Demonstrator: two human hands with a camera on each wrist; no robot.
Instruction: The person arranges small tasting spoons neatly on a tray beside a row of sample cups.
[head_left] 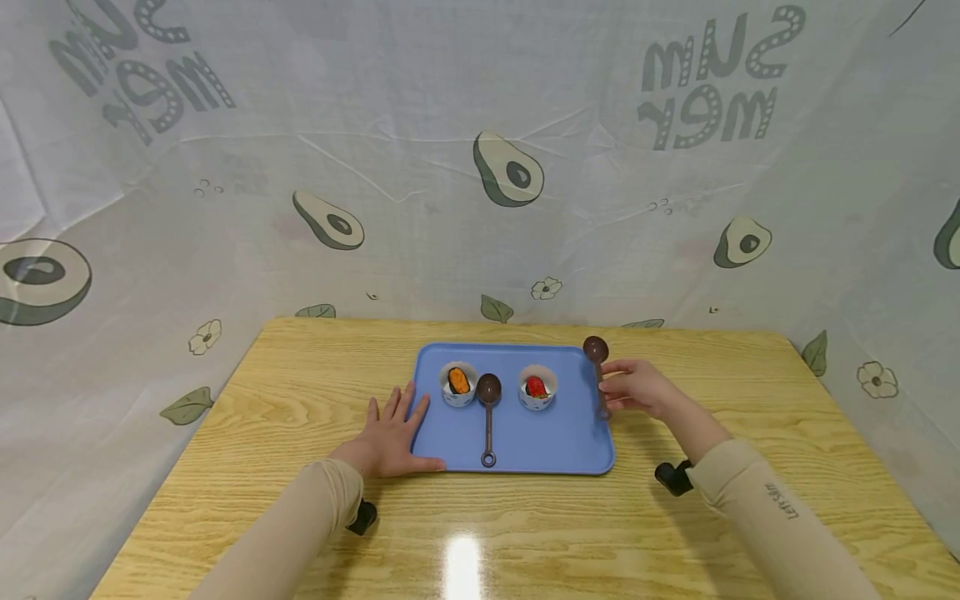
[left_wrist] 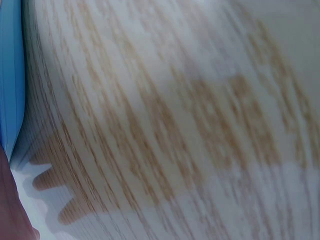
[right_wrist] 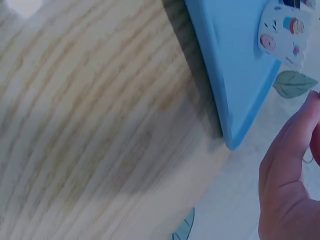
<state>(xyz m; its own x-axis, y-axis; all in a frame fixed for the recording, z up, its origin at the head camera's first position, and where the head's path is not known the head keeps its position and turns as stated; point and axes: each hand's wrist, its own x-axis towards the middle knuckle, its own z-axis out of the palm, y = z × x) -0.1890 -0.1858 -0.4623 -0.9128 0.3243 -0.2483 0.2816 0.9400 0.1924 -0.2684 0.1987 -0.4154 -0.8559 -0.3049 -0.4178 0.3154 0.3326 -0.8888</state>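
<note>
In the head view a blue tray lies on the wooden table. My left hand rests at its left edge with spread fingers, the thumb over the front left corner. At the right edge, my right hand pinches the handle of a dark brown spoon, bowl pointing away from me. A second brown spoon lies on the tray between two paper cups. One cup holds an orange-topped piece that looks like sushi, the other cup a red-topped one. The right wrist view hides the held spoon.
Wood-grain table surrounds the tray on all sides. A white cloth printed with avocados hangs behind the table and along its sides. Black wrist straps show beneath the sleeves.
</note>
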